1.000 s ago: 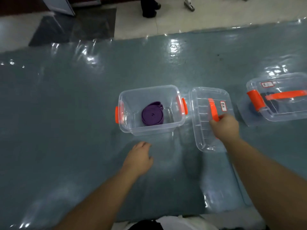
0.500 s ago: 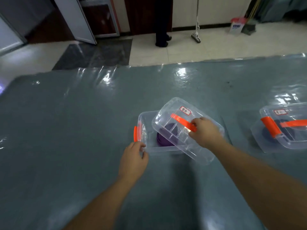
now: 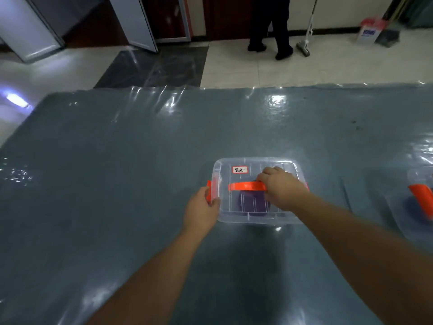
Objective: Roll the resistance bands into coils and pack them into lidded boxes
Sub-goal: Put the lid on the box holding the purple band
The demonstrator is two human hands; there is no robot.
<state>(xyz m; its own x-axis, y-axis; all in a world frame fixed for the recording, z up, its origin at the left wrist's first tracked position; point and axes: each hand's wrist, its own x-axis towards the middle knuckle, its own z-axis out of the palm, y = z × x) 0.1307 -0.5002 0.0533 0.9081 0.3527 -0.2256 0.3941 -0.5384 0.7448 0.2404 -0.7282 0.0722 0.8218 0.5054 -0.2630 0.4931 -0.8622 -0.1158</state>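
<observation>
Fingers of your right hand (image 3: 282,187) curl over the lid (image 3: 257,171); your left hand (image 3: 201,208) pinches the orange latch (image 3: 209,191). Purple band (image 3: 251,204) sits coiled inside the box (image 3: 257,218) on the desk (image 3: 117,184). Press evenly, then snap both latches.

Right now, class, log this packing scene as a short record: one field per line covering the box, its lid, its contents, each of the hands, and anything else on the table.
box: clear box on the grey table
lid: clear lid resting on the box, white label on top
contents: purple coiled band inside, seen through the lid
left hand: left hand holds the left orange latch
right hand: right hand grips the lid's orange handle
other: second box at the right edge, only partly in view
</observation>
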